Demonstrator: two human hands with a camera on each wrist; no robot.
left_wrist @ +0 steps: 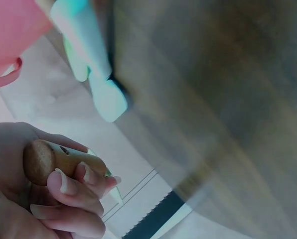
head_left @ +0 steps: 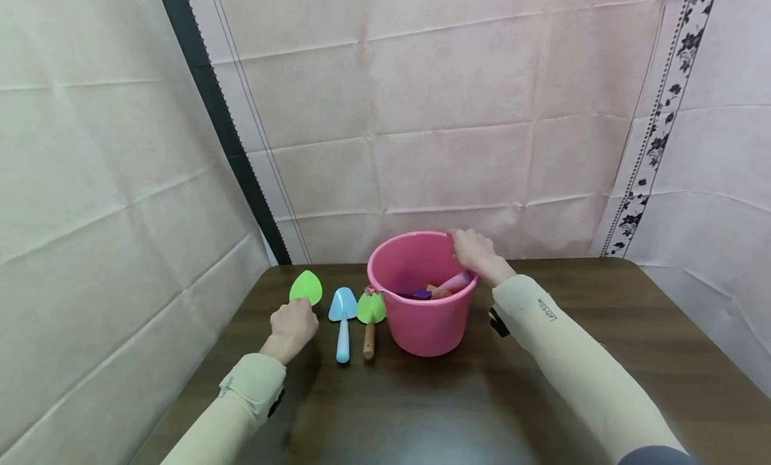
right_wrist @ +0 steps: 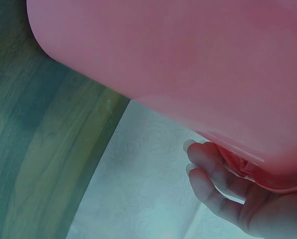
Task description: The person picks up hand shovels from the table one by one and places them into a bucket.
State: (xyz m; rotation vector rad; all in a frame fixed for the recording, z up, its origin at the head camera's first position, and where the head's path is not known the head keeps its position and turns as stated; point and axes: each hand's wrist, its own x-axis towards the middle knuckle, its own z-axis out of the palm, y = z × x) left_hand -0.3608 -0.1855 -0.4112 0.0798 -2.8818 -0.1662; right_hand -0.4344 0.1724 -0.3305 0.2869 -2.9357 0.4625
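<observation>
Bucket [head_left: 424,331] and shovels share a dark wood-grained table [head_left: 373,418]. Pink and wide-mouthed, the bucket stands upright near the far edge. Inside, low against its right and front wall, lie a pinkish-lilac piece [head_left: 456,282] that leans up toward the rim, a dark purple piece [head_left: 422,294], a small yellow bit [head_left: 430,288] and an orange-brown one [head_left: 442,294]; their full shapes are hidden.

The right hand [head_left: 476,252] grips the bucket's rim at the far right, its bent fingers outside, just under the edge. The left hand [head_left: 293,326] has its fingers curled round the wooden handle [left_wrist: 66,162] of a green shovel [head_left: 306,287], blade pointing away from the person, left of the bucket. Between that hand and the bucket, a blue shovel [head_left: 343,304] and a second green shovel [head_left: 370,309] with a brown handle lie side by side, handles toward the person; the green blade is right beside the bucket, whether touching I cannot tell.

Behind the table hangs creased pale cloth [head_left: 446,83], with a dark band [head_left: 219,114] at left and a black floral strip [head_left: 668,110] at right. Cream sleeves [head_left: 584,364] cover both forearms.
</observation>
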